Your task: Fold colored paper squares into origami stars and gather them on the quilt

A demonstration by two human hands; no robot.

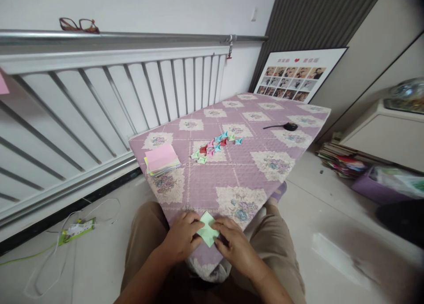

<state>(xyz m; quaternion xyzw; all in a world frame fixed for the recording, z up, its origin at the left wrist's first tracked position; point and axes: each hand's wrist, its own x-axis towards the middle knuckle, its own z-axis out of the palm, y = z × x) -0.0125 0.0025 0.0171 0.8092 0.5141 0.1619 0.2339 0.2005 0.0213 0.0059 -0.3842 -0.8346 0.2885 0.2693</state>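
A light green sheet of folded paper (207, 229) lies at the near corner of the table, turned like a diamond with crease lines on it. My left hand (183, 236) grips its left edge between thumb and fingers. On the opposite edge, my right hand (234, 243) pinches the same paper, thumb below and fingers above. Farther up the table sits a cluster of small folded paper pieces (210, 151) in red, pink, blue and green. A stack of coloured paper (162, 157), pink on top, rests to the left.
A flowered purple tablecloth (202, 185) covers the table. Toward the back right lies a black ladle (290, 126). A white radiator (159, 92) runs along the left, with glasses (79, 26) on the pipe above. A green power strip (77, 230) is on the floor.
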